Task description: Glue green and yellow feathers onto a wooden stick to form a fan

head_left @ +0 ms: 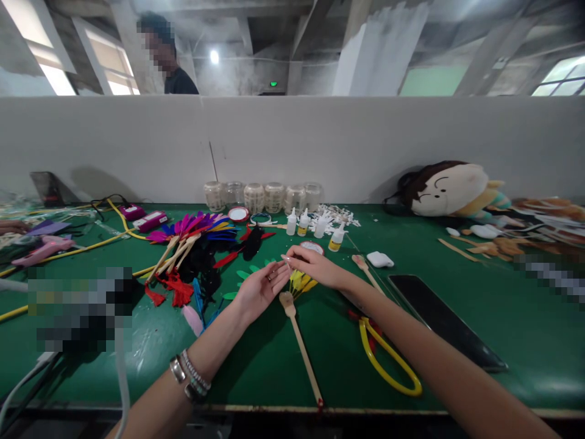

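Near the middle of the green table (256,372), my left hand (262,289) is turned palm up with its fingers apart, a ring on one finger. My right hand (315,266) reaches over it, fingertips pinched together at the left fingertips; what they hold, if anything, is too small to make out. Just below the hands lies a wooden stick (304,353) with a wider head and a red end. Yellow feathers (301,281) fan out beneath my right hand, and green feathers (242,283) lie left of my left hand.
Glass jars (274,198) line the grey partition, small glue bottles (336,238) before them. Colourful feather bundles (192,228) lie left. On the right are a black flat panel (443,320), a yellow loop (388,366), a white case (380,260) and a plush doll (452,189). A person (178,79) stands beyond.
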Demonstrator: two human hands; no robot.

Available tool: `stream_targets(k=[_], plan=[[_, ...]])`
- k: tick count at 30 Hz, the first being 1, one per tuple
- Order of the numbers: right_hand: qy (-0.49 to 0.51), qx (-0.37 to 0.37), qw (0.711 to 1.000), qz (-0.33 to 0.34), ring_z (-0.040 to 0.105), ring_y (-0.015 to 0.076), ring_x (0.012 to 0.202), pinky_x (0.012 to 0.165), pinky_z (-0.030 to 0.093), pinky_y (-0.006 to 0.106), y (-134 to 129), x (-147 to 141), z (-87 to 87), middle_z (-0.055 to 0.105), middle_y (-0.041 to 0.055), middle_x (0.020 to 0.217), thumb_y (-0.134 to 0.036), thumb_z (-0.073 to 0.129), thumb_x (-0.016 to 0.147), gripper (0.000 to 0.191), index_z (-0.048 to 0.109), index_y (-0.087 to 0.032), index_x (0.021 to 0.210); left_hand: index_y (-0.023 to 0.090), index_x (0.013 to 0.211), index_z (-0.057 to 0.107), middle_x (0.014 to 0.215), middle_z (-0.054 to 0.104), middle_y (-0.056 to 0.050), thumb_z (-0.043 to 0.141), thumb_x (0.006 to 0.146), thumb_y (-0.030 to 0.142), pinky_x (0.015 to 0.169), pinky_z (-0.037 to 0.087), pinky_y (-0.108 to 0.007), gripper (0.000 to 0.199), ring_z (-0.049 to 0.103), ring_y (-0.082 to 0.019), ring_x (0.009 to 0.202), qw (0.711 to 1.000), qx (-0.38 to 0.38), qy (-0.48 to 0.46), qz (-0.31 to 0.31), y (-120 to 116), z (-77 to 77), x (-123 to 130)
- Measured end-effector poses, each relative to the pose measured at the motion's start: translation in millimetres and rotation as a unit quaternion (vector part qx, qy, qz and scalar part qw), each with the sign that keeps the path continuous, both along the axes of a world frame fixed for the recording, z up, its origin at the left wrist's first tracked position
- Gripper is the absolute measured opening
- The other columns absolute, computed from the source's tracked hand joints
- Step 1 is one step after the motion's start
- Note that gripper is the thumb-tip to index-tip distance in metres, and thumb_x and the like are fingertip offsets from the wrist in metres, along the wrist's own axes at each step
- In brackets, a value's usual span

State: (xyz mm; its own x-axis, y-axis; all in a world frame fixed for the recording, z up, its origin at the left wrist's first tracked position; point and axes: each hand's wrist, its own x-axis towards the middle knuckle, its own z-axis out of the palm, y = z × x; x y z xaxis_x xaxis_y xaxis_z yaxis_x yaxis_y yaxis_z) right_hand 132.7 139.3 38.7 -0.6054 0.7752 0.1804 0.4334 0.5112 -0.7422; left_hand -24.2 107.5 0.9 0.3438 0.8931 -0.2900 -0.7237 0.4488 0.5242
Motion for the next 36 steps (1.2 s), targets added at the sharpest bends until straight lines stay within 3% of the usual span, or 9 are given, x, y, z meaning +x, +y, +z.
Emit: stream_targets(k=[8,12,16,21,24,31,36], plan=[[-0.011,0.046,0.999,-0.004,0.04,0.0107,0.06,0.058,0.034,0.023,-12,10,4.9,0.04,-0.0023,0.062,-0.041,0.034,0.088,0.035,0.042,-0.017,0.064,0.007,0.095,0.059,0.089,0.068,-0.012,0.043,0.082,0.004,0.063,0.052,-0.015,0.021,0.066,-0.013,0.076,0.995,0.0,0.063,0.077,5,-1.5,-5],[-0.012,0.059,0.998,-0.02,0.036,0.0099,0.057,0.055,0.031,0.023,-17,16,9.3,0.035,-0.0035,0.06,-0.041,0.033,0.089,0.035,0.035,-0.018,0.061,0.009,0.079,0.06,0.077,0.069,-0.009,0.05,0.081,0.009,0.053,0.051,-0.012,0.01,0.065,-0.01,0.061,0.99,0.016,0.094,0.105,8,-1.1,-5],[-0.032,0.092,0.994,-0.041,0.036,0.0102,0.057,0.056,0.03,0.023,-26,21,6.5,0.033,-0.0038,0.058,-0.039,0.033,0.089,0.036,0.032,-0.018,0.06,0.009,0.066,0.057,0.056,0.063,-0.003,0.059,0.077,0.018,0.043,0.047,-0.011,0.014,0.058,-0.006,0.044,0.986,0.036,0.13,0.099,7,-0.7,-5],[-0.09,0.091,0.991,-0.044,0.044,0.0119,0.063,0.059,0.033,0.024,-40,20,-8.9,0.048,-0.0001,0.068,-0.034,0.034,0.09,0.028,0.046,-0.017,0.071,0.012,0.057,0.051,0.043,0.051,0.004,0.069,0.064,0.037,0.033,0.034,-0.011,0.033,0.043,-0.002,0.033,0.98,0.1,0.144,0.096,7,-5.6,-8],[-0.13,0.101,0.986,-0.037,0.046,0.0132,0.067,0.062,0.034,0.025,-43,20,-17.9,0.053,0.0019,0.074,-0.032,0.034,0.089,0.025,0.05,-0.017,0.077,0.015,0.05,0.04,0.037,0.04,0.007,0.066,0.065,0.044,0.031,0.026,-0.012,0.042,0.035,-0.001,0.031,0.974,0.15,0.142,0.092,7,-7.6,-9],[-0.195,0.158,0.968,-0.003,0.049,0.0146,0.071,0.067,0.033,0.027,-40,20,-27.3,0.055,0.0034,0.073,-0.032,0.03,0.091,0.035,0.051,-0.016,0.069,0.017,0.052,0.031,0.04,0.028,0.009,0.057,0.076,0.039,0.03,0.019,-0.013,0.042,0.026,-0.001,0.03,0.981,0.15,0.104,0.065,6,-3.3,-9],[-0.238,0.183,0.954,-0.004,0.05,0.0149,0.074,0.066,0.031,0.027,-43,12,-31.0,0.057,0.0046,0.078,-0.028,0.028,0.092,0.033,0.051,-0.016,0.072,0.016,0.057,0.034,0.044,0.028,0.01,0.06,0.074,0.037,0.03,0.016,-0.011,0.038,0.025,0.0,0.031,0.985,0.128,0.099,0.055,8,-3.2,-9]])
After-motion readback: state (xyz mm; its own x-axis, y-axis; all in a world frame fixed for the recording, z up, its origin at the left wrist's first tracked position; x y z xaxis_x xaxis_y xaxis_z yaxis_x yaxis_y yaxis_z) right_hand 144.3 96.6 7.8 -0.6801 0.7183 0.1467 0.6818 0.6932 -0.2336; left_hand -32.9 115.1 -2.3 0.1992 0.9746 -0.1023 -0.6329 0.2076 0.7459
